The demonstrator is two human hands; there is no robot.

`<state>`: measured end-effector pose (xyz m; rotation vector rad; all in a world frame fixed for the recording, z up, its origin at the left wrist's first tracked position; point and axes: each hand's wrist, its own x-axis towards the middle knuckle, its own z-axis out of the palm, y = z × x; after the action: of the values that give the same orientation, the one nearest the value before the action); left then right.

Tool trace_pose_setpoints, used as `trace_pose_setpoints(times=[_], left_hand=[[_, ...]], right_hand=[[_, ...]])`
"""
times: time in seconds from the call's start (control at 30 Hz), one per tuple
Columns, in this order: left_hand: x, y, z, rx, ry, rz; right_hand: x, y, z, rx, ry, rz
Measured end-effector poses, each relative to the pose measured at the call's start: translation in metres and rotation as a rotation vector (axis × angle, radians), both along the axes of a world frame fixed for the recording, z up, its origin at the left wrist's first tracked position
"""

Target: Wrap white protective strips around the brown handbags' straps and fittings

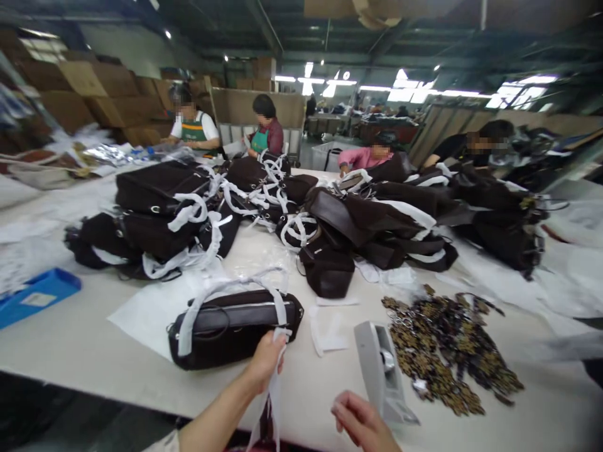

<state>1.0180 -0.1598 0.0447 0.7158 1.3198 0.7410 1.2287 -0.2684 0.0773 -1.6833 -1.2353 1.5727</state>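
Observation:
A dark brown handbag (235, 336) with black trim lies in front of me, its upright handles (279, 304) wrapped in white material. My left hand (269, 359) is closed at the bag's right front, pinching a white wrapping strip (274, 402) that hangs down over the table edge. A dark strap shows beside the strip. My right hand (360, 419) hovers over the table edge, fingers loosely curled and a little apart, with nothing visible in them. Just beyond it stands a grey tape dispenser (370, 355). A white sheet (146, 317) lies partly under the bag.
Right of the dispenser lies a heap of bronze-coloured flower-like charms (443, 351). Dark bags (358, 220) with white-wrapped handles are piled across the middle. A blue tray (44, 295) is at the left. Several co-workers (198, 129) are beyond the pile.

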Motion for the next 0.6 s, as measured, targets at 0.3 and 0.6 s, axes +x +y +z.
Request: trace_pose_setpoints(times=[0.3,0.6], left_hand=[[0.0,-0.009,-0.007,0.047,-0.008,0.055],[-0.007,-0.01,-0.011,0.079,-0.056,0.059]], right_hand=[[-0.086,0.123,0.021,0.214,-0.203,0.33],[-0.09,0.137,-0.002,0.136,-0.485,0.297]])
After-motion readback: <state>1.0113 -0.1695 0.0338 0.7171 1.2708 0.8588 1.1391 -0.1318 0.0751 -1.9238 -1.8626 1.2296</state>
